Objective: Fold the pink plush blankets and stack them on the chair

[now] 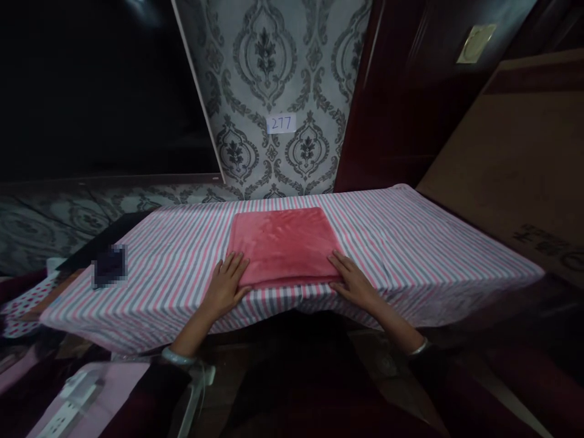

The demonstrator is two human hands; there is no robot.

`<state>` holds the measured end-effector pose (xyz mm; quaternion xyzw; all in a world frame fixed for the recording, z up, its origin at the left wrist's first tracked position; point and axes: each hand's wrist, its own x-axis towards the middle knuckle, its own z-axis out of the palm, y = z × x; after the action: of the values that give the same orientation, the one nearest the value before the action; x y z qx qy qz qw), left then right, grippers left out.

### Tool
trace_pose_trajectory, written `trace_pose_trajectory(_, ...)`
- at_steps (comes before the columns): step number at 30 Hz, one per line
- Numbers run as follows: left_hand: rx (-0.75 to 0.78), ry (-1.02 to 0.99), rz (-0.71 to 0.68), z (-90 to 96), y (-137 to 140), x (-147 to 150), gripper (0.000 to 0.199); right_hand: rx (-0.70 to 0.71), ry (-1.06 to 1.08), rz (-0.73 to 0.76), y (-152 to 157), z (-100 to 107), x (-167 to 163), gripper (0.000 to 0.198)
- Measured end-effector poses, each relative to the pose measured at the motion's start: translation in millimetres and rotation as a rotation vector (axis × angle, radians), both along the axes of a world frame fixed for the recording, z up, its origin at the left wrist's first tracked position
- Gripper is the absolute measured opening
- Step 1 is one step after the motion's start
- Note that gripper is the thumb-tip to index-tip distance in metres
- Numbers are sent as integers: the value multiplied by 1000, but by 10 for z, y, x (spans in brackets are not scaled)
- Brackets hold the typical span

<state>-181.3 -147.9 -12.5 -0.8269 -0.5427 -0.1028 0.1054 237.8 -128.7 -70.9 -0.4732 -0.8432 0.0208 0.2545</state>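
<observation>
A folded pinkish-red plush cloth (285,243) lies flat near the front edge of the table, its shape close to a rectangle. My left hand (225,283) rests at its front left corner, fingers spread, fingertips on the cloth's left side. Over at the front right corner, my right hand (354,281) touches the cloth with its fingers stretched out. Neither hand grips the cloth. Beneath it is a striped pink, white and grey tablecloth (401,237).
A dark pixelated object (109,266) sits at the table's left. Behind stand a large black screen (100,91) and a patterned wall with a "277" label (281,123). A cardboard box (524,158) borders the right side. A power strip (68,413) lies low at left.
</observation>
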Motion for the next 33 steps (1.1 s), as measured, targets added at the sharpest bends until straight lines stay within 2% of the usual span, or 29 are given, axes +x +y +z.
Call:
trace_pose_trajectory(4,57,-34,-123,-86,-27,-195,64,93,63,19,14,-61,42,72)
trace_pose_trajectory(7,109,-60,-160,-86,7,-213,59,123,46,1,50,-41,8,74)
trace_pose_trajectory(9,138,-82,-164,-31,37,-189,53,135,36,-6,93,54,-12,68)
trace_pose_trajectory(11,158,-122,-164,109,82,-168,46,154,46,-13,156,251,-22,60)
trace_pose_trajectory(14,209,-242,-133,551,191,-162,40,238,133,-58,279,762,-20,47)
trace_pose_trajectory(19,321,-493,-49,1758,420,-146,42,398,397,-145,523,1939,-1,42)
trace_pose_trajectory(22,223,-679,-41,2361,626,-135,50,391,570,-130,781,2473,37,37)
trace_pose_trajectory(24,63,-828,-45,2548,830,-147,54,301,676,-103,1025,2620,70,32)
trace_pose_trajectory(25,-24,-905,-46,2562,948,-155,56,227,726,-94,1156,2621,81,30)
trace_pose_trajectory(27,-185,-1049,-43,2432,1194,-165,57,31,810,-105,1400,2492,82,28)
trace_pose_trajectory(30,-338,-1145,66,1956,1502,-144,54,-281,810,-252,1629,2081,22,26)
trace_pose_trajectory(33,-325,-1030,347,1451,1689,-90,51,-423,693,-436,1705,1666,-79,30)
